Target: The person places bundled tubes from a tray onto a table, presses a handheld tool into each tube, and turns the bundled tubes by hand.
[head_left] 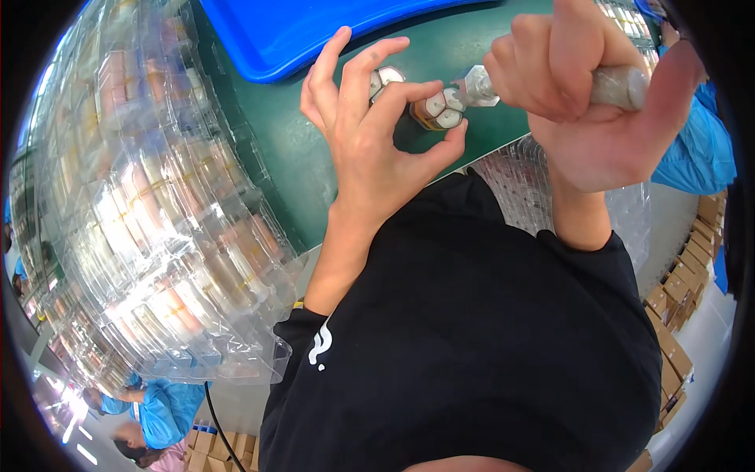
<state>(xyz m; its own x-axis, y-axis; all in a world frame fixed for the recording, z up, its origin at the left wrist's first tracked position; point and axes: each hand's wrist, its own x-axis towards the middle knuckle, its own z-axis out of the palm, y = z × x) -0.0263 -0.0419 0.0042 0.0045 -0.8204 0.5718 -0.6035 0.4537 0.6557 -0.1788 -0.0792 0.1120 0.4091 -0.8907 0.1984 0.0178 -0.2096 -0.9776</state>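
Tool meets part, mid-press by the look of it

Left hand pinches a small amber-and-white part between thumb and forefinger, holding it down on the green counter. Right hand is fisted tight around a grey tool, its hex head touching the part. Another white piece sits just behind the fingers. I'd say the next bit needs the part kept steady and the head lined up square. Stacked clear trays sit left, blue bin behind.

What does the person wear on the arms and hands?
Both hands, the left hand and the right hand, are bare, without gloves. The forearms are uncovered too. A black short-sleeved shirt with a small white mark on the left sleeve ends above the elbows.
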